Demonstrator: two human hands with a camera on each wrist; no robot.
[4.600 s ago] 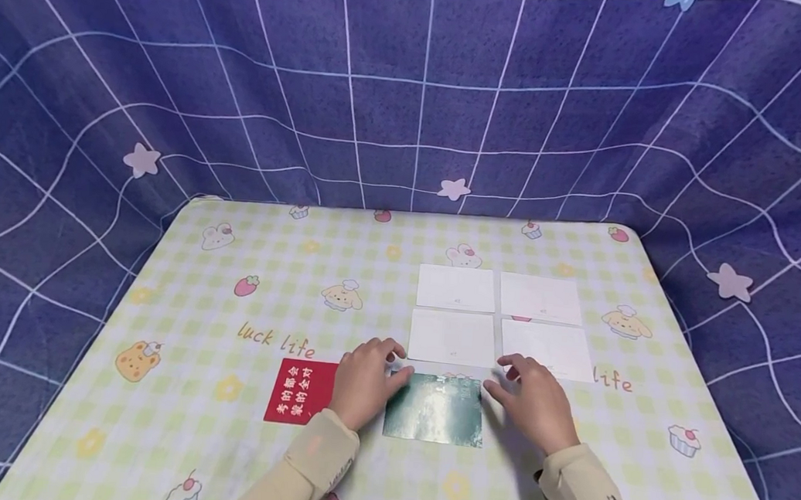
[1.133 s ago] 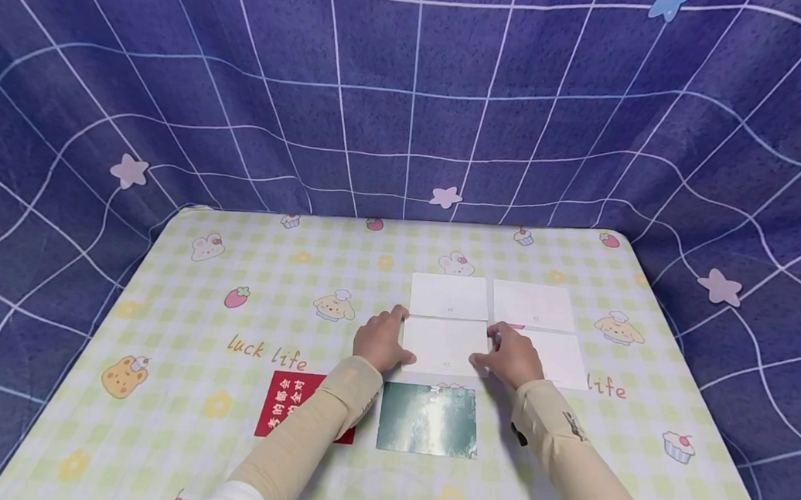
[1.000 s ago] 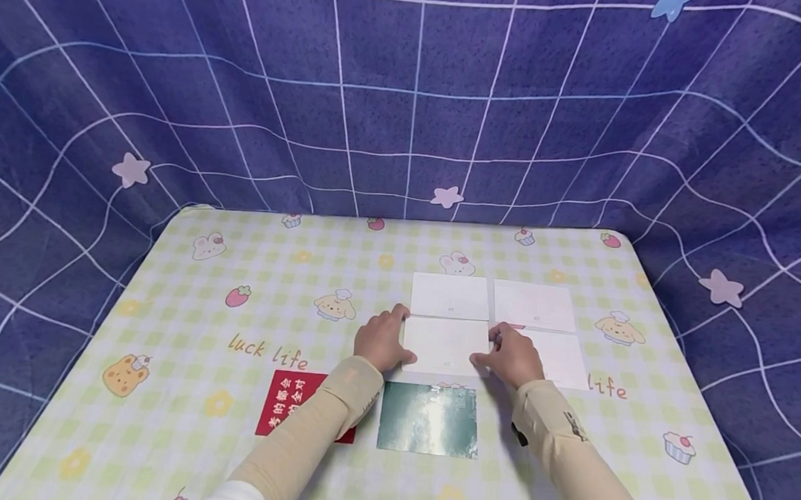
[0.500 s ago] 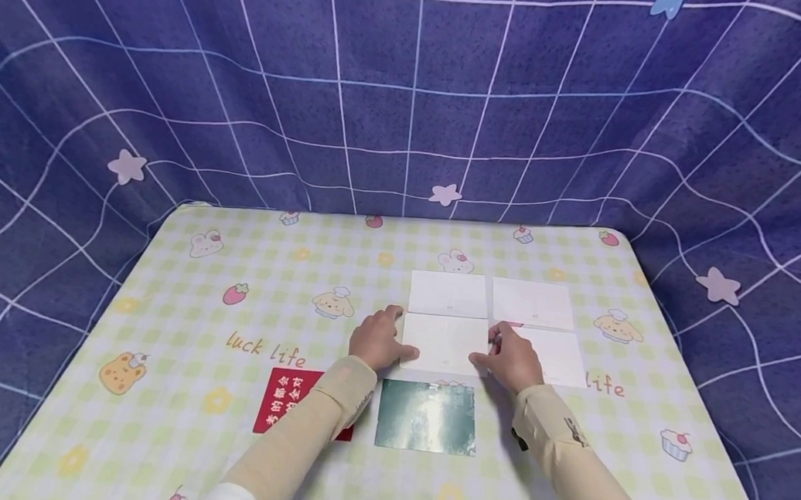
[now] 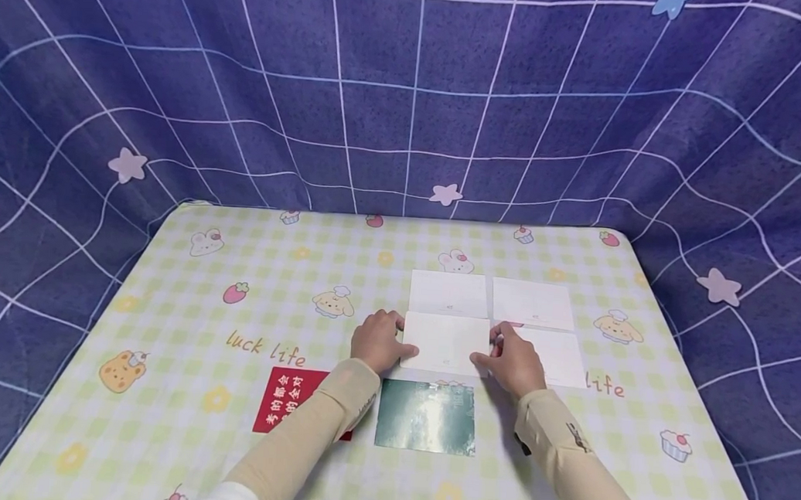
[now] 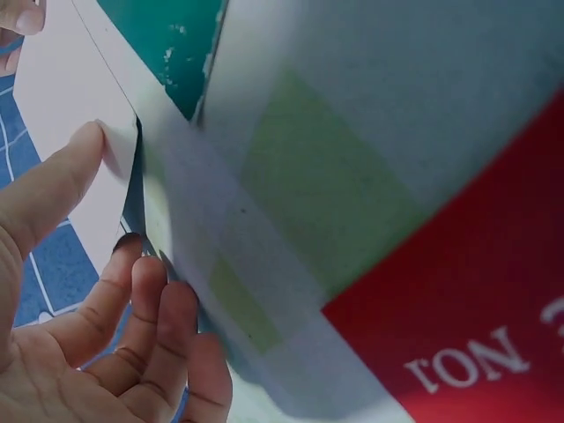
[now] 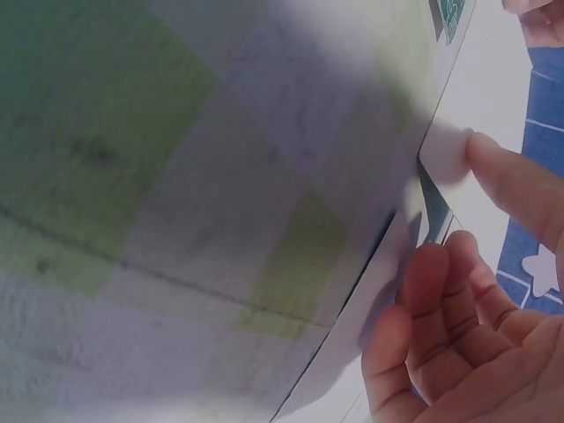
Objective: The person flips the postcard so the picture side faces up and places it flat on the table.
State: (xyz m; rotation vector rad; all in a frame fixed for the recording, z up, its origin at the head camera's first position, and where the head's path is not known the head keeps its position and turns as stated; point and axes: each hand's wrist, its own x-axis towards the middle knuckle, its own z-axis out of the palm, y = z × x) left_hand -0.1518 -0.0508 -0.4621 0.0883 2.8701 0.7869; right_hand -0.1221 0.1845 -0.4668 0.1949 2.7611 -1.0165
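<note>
Both hands hold the near-left white card (image 5: 446, 342) of a block of white cards, one hand at each short side. The left hand (image 5: 376, 343) pinches its left edge, the thumb on top and the fingertips at the underside, as the left wrist view shows of the card (image 6: 75, 97). At the other end the right hand (image 5: 518, 363) pinches the right edge the same way; in the right wrist view a gap shows under the card's corner (image 7: 449, 159). Toward the person lies a glossy green card (image 5: 427, 417), face up between the forearms.
Behind the held card lies one white card (image 5: 448, 294), with another (image 5: 533, 303) to its right. A further white card (image 5: 556, 358) lies partly under the right hand. The left sleeve covers part of a red card (image 5: 284, 397) with white characters. A blue curtain (image 5: 410, 111) hangs behind the table.
Both hands have moved forward from the green card's far corners to the sides of the near-left white card. In the last half second that card has risen slightly between them.
</note>
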